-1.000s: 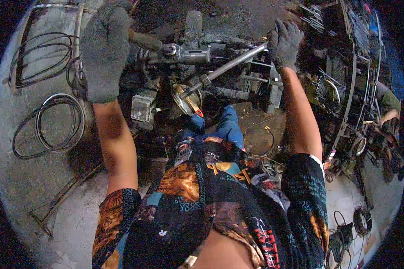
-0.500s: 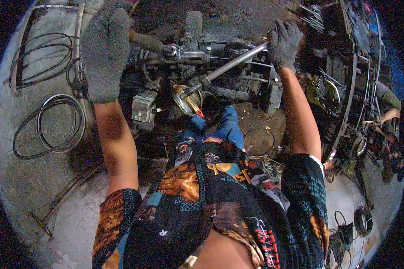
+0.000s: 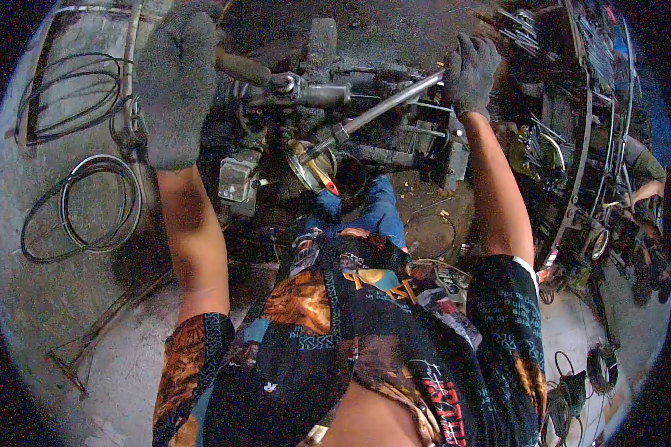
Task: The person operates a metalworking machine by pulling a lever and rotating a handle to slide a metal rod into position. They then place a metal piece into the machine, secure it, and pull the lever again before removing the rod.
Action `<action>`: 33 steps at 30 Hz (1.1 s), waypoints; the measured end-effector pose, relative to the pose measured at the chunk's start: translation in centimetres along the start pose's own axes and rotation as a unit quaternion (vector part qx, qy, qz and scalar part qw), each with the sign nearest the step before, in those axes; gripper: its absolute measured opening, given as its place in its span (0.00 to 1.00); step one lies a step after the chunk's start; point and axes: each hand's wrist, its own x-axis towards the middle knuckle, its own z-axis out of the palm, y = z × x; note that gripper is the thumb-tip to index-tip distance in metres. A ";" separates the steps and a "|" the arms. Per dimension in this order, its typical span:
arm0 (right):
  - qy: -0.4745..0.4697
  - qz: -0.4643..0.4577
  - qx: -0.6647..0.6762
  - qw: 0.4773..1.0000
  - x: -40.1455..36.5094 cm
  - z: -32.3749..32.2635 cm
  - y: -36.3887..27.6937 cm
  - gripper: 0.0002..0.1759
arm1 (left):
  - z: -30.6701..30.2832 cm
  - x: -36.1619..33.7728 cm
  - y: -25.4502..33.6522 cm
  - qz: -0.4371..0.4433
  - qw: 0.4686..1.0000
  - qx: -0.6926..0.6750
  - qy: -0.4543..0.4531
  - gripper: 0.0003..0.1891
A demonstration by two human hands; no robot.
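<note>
This is a metal workshop, I think. It is shown by the heavy, dark machine (image 3: 326,94) with its long metal bar (image 3: 391,105), the thin rods (image 3: 520,33) gathered at the right, the coils (image 3: 63,203) lying on the stained floor (image 3: 134,357), and the knitted gloves (image 3: 176,97).

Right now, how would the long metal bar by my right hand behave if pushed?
The metal bar would probably be stiff: it looks straight. Its smooth, shiny surface might slip against the gloved right hand. Being rod-shaped, it could roll if laid loose.
</note>
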 end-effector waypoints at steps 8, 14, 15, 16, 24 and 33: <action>0.000 0.012 0.002 1.000 -0.1 -0.2 -0.4 0.24 | -0.1 -0.1 0.1 0.009 1.000 0.018 0.006 0.17; -0.011 0.027 0.012 1.000 -0.1 0.3 -0.3 0.25 | -0.1 -0.1 0.1 0.013 1.000 0.025 0.007 0.17; -0.002 0.025 0.006 1.000 -0.2 0.4 -0.3 0.24 | -0.2 -0.1 0.1 0.014 1.000 0.026 0.008 0.17; 0.007 0.024 0.000 1.000 -0.2 0.4 -0.4 0.24 | -0.2 -0.1 0.1 0.012 1.000 0.028 0.009 0.17; 0.012 0.024 0.020 0.999 -0.1 0.6 -0.3 0.23 | -0.2 -0.1 0.0 0.012 0.999 0.033 0.011 0.17; 0.025 0.032 0.038 0.998 -0.4 1.0 -0.4 0.23 | -0.2 -0.2 -0.2 0.014 0.999 0.038 0.014 0.17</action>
